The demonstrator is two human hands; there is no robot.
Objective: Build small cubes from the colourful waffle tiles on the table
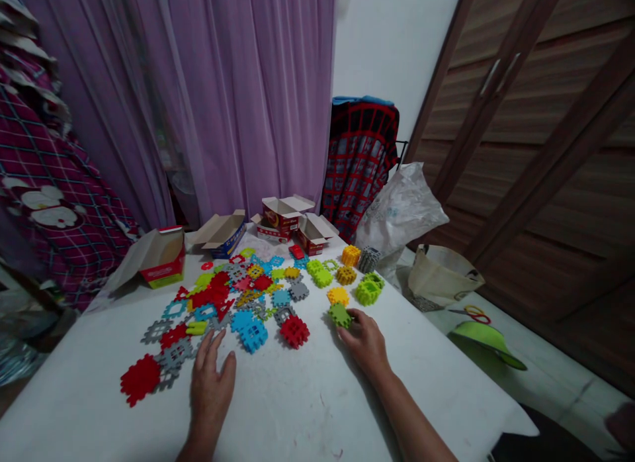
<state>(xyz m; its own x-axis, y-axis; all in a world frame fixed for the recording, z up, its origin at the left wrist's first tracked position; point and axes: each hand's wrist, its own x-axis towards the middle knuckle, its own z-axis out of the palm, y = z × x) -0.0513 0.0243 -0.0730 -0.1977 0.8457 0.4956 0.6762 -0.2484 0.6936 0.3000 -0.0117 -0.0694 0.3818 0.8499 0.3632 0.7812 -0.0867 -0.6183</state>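
My right hand (368, 346) has its fingers closed on a green toothed plastic building piece (340, 315), right of the middle of the white table. My left hand (211, 377) lies with fingers apart, its tips near some yellow-green pieces (196, 327) at the front of a loose pile. In that pile are red pieces (140, 380), grey pieces (176, 353) and blue pieces (253, 335). A red square piece (294, 331) lies between my two hands. Just beyond my right hand are a yellow stack (338, 296) and a green assembled block (368, 291).
Orange (350, 255) and dark grey (369, 259) stacks stand at the table's right edge. Open boxes, among them a red one (163, 271) and a blue one (229, 240), line the back. Right of the table are a cloth bag (441, 277) and scissors (473, 314).
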